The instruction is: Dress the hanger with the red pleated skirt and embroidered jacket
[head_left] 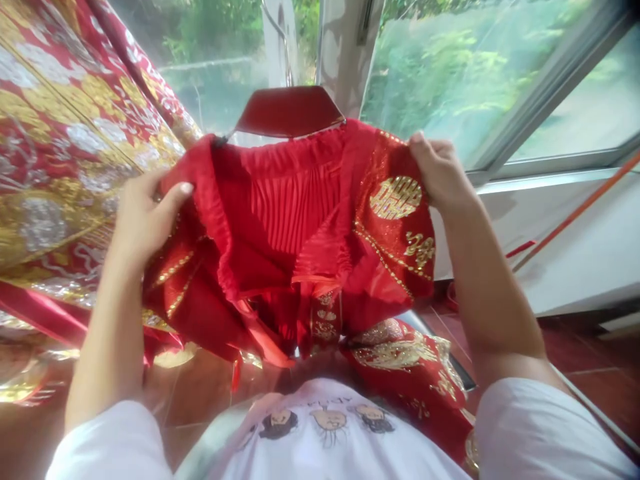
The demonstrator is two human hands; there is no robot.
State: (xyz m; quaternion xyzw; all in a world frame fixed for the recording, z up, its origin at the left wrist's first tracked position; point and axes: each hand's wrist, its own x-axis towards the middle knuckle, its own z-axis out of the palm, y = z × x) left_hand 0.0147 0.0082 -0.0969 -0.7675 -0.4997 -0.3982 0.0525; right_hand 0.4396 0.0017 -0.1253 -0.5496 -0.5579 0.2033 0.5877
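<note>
In the head view, the left hand (136,217) is gripping the left edge of a red, gold-trimmed garment (295,213), thumb in front, and the right hand (443,172) is pinching its upper right edge. The garment is hanging spread between them before the windows (445,73), a dark red panel (290,111) showing above its gathered top, patterned fabric (65,153) hanging at left.

Bright daylight came through the metal-framed glass windows (440,80) from eleven to two o'clock, hazing the blurred green foliage (215,33) outside. Shadow darkened the lower inside of the red, gold-trimmed fabric garment (295,193); blur smeared the eight-o'clock edge.
</note>
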